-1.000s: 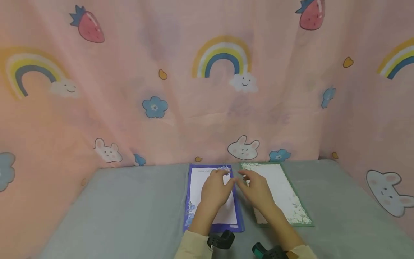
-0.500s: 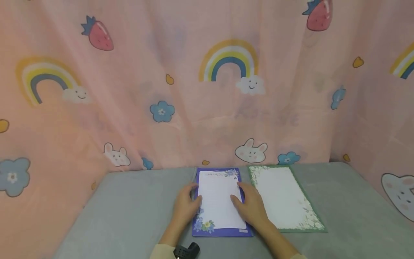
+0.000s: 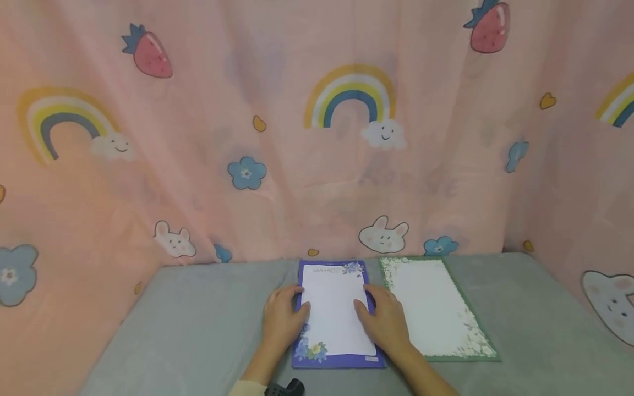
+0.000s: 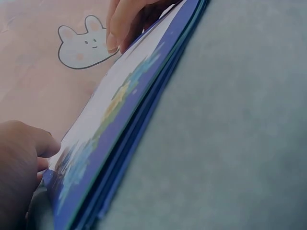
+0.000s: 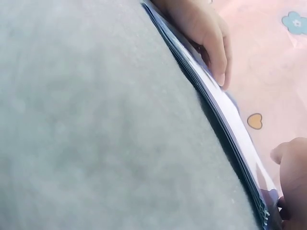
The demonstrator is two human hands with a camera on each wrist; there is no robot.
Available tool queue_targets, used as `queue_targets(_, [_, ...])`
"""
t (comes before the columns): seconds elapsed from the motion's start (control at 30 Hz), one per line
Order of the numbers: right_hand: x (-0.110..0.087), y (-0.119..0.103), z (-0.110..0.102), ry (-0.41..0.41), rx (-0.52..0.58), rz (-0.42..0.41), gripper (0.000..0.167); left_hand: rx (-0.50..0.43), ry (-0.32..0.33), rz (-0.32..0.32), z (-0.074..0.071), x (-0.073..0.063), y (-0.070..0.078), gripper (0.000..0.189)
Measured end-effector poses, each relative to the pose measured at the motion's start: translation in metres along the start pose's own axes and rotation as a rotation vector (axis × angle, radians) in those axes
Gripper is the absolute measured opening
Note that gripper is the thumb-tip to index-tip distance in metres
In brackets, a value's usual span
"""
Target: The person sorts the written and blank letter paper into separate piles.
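Note:
A stack of purple-bordered paper sheets with blue flowers lies flat on the grey cloth, its layered edges showing in both wrist views. My left hand grips its left edge, with the thumb over the top sheet and the fingers along the side. Opposite it, my right hand holds the right edge in a similar way. In the left wrist view, the left hand is at the near corner and the right hand is beyond. The undersides of the fingers are partly hidden.
To the right lies a green-bordered sheet with white flowers, partly behind my right hand. Grey cloth covers the table. A pink printed curtain rises behind the far edge. A black band sits on my left wrist.
Both hands came down and apart from above the far side of the purple stack to its two side edges. Over the last half second they have barely moved.

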State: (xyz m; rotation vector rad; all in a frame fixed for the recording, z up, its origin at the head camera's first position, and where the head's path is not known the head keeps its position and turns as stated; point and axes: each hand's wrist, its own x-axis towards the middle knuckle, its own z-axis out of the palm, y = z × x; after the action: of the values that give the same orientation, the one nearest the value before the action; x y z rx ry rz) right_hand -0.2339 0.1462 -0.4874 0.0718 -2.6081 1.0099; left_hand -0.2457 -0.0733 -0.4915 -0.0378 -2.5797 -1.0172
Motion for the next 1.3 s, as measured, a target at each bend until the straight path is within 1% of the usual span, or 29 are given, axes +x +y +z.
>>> queue_targets(0.13, [-0.0002,0.0005,-0.0009,0.017,0.035,0.011,0.044,0.007,-0.022,0.0,0.0003,0.0012,0.0006,0.031])
queue_targets(0.33, [0.0,0.002,0.0003,0.011,0.081,0.025,0.042,0.002,-0.026,-0.012,0.0001,0.0004,0.0003,0.031])
queue_targets(0.53, [-0.0009,0.0028,0.0013,0.012,0.083,0.021,0.042,-0.014,-0.032,-0.033,0.0009,-0.0023,-0.0004,0.028])
queue_targets(0.67, [-0.0015,0.0024,0.001,0.012,0.08,0.013,0.041,-0.024,-0.033,-0.036,0.0011,-0.0026,-0.0002,0.025])
queue_targets(0.83, [-0.0008,0.0025,0.0008,0.011,0.088,0.008,0.04,-0.047,-0.024,-0.039,0.0009,-0.0025,-0.0002,0.02])
queue_targets(1.0, [0.0002,0.0031,0.0005,0.032,0.108,-0.01,0.04,-0.058,0.005,-0.015,0.001,-0.0014,-0.0006,0.016])
queue_targets(1.07, [0.0008,0.0044,0.0019,0.054,0.139,-0.02,0.038,-0.083,0.02,-0.009,0.0011,-0.0004,-0.0015,0.015])
queue_targets(1.13, [0.0014,0.0059,0.003,0.081,0.18,-0.025,0.037,-0.137,0.034,-0.016,0.0006,0.0002,-0.0019,0.014])
queue_targets(1.23, [0.002,0.007,0.0029,0.139,0.248,-0.02,0.035,-0.245,0.051,-0.045,-0.0001,0.0016,-0.0018,0.014])
queue_targets(1.3, [0.0029,0.0073,0.0024,0.174,0.278,-0.004,0.035,-0.283,0.058,-0.061,-0.0007,0.0028,-0.0013,0.014])
